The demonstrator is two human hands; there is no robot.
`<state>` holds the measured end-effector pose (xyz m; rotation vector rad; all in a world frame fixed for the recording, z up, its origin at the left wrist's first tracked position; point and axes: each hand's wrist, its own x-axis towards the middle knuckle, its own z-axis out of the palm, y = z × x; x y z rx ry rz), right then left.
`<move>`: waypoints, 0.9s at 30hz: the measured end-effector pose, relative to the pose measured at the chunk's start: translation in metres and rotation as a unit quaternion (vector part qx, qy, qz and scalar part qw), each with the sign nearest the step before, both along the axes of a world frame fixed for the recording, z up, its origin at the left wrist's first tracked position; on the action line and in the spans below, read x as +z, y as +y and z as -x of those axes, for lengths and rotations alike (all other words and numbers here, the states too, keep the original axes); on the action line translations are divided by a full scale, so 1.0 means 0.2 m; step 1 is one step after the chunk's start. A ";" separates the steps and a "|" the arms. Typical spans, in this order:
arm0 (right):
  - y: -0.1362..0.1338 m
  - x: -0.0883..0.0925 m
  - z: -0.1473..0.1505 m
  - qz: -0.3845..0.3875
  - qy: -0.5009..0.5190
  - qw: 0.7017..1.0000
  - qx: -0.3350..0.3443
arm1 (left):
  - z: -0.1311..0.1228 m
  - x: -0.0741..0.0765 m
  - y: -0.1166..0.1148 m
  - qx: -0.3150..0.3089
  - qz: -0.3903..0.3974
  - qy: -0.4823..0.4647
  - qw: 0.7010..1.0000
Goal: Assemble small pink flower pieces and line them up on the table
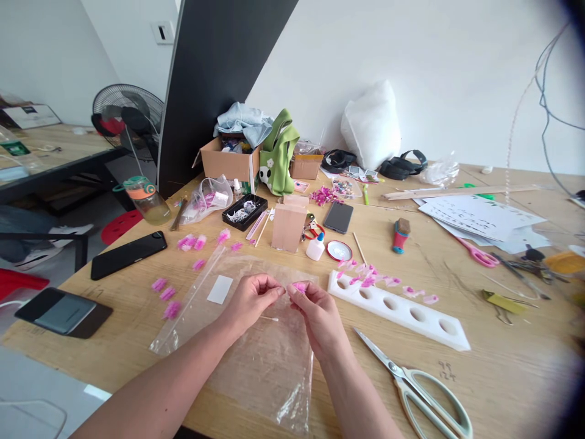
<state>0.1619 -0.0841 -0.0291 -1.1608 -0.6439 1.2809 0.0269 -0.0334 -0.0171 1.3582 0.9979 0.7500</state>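
Note:
Over a clear plastic bag (269, 378) my two hands meet, fingertips close together. A small pink petal-like piece (299, 286) is pinched in my right hand (315, 308). My left hand (256, 299) is closed in a pinch beside it; whatever it may hold is too small to make out. Below them a cotton swab (269, 318) lies on the bag, and a white card (220, 289) is left of my left hand. Right of my right hand is a white foam strip with round holes (402, 309), pink petal-like pieces (369, 277) along its back edge.
Large scissors (411, 387) lie at the right front. Pink fluffy pieces (168, 294) are scattered left of the bag. Behind it stand a glue bottle (315, 247), a lid (339, 250) and a pinkish box (289, 227). Phones (129, 255) lie along the left edge.

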 end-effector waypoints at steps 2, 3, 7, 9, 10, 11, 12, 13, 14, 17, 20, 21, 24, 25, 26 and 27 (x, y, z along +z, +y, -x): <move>0.00 -0.01 0.00 -0.001 -0.001 1.000 -0.008 | 0.00 0.01 0.00 -0.005 -0.005 0.003 1.000; 0.00 -0.01 0.00 -0.001 0.000 1.000 -0.011 | 0.00 0.01 0.00 -0.007 -0.007 0.005 1.000; 0.00 -0.01 0.00 0.000 0.009 1.000 -0.022 | 0.00 0.00 0.00 -0.015 -0.027 0.019 0.999; 0.00 -0.01 0.00 -0.001 0.009 1.000 -0.023 | 0.00 0.00 0.00 -0.017 -0.036 0.021 0.999; -0.01 -0.01 0.00 -0.002 0.007 1.000 -0.022 | 0.01 -0.01 0.00 -0.017 -0.038 0.020 0.999; -0.01 -0.01 0.00 -0.003 0.003 1.000 -0.019 | 0.01 -0.01 0.00 -0.016 -0.038 0.018 0.999; -0.01 -0.01 0.00 -0.002 -0.001 1.000 -0.018 | 0.01 -0.02 0.01 -0.011 -0.037 0.014 0.999; 0.00 -0.01 0.00 0.000 -0.004 1.000 -0.019 | 0.01 -0.02 0.01 -0.004 -0.035 0.009 0.999; 0.00 -0.01 0.00 0.002 -0.005 1.000 -0.023 | 0.01 -0.02 0.01 0.005 -0.030 0.004 1.000; 0.00 0.00 -0.01 0.010 0.001 0.999 -0.050 | 0.01 -0.02 0.02 0.037 -0.012 -0.016 0.999; 0.01 0.00 -0.02 0.012 0.001 0.997 -0.070 | 0.01 -0.02 0.02 0.058 -0.004 -0.038 0.998; 0.01 0.00 -0.02 0.011 0.000 0.997 -0.071 | 0.01 -0.02 0.02 0.060 -0.004 -0.042 0.997; 0.01 0.01 -0.02 0.007 -0.007 0.998 -0.064 | 0.02 -0.03 0.02 0.053 -0.012 -0.032 0.998; 0.01 0.01 -0.02 0.005 -0.008 0.998 -0.063 | 0.02 -0.03 0.02 0.049 -0.016 -0.025 0.998; 0.01 0.01 -0.01 0.003 -0.009 0.998 -0.061 | 0.02 -0.03 0.02 0.045 -0.021 -0.018 0.999; 0.01 0.01 -0.01 0.002 -0.010 0.998 -0.060 | 0.02 -0.04 0.02 0.041 -0.024 -0.011 0.999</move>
